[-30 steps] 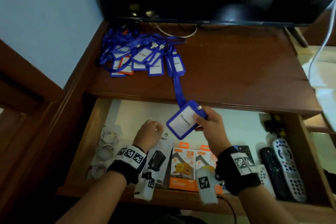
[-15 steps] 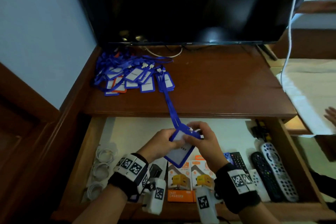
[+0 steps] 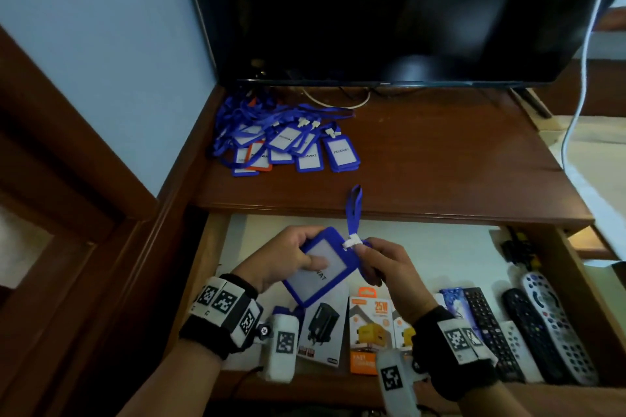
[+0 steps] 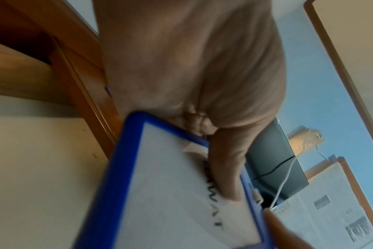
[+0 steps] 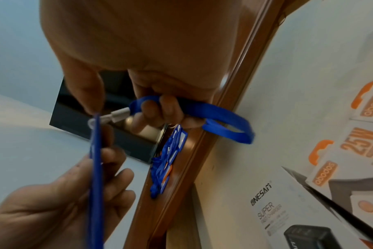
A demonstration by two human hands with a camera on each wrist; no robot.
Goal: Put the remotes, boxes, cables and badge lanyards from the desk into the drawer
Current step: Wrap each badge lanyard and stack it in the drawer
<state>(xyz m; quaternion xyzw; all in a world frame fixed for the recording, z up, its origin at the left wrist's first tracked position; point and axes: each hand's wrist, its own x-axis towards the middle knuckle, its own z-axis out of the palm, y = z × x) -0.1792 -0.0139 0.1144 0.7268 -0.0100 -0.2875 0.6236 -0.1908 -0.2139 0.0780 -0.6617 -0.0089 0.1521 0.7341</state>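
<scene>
Holding one blue badge holder [image 3: 316, 269] over the open drawer [image 3: 437, 247], the left hand [image 3: 283, 262] has its thumb pressed on the clear front and its fingers curled behind, while the right hand [image 3: 384, 262] pinches the lanyard strap [image 3: 354, 210] just by the white clip [image 3: 351, 242], its fingers curled round a loop of the ribbon in the right wrist view. What the next move turns on, I judge, is that strap: it runs from the clip away from the person, up over the desk edge [image 3: 389, 215], with its free end lying on the desk top, so the holder's long axis points roughly toward the pile of badge lanyards [image 3: 284, 142] at the back left. The right hand is the nearer to the strap and best placed to gather it; the boxes [image 3: 371, 325] and remotes [image 3: 528, 325] already lie in the drawer directly below
</scene>
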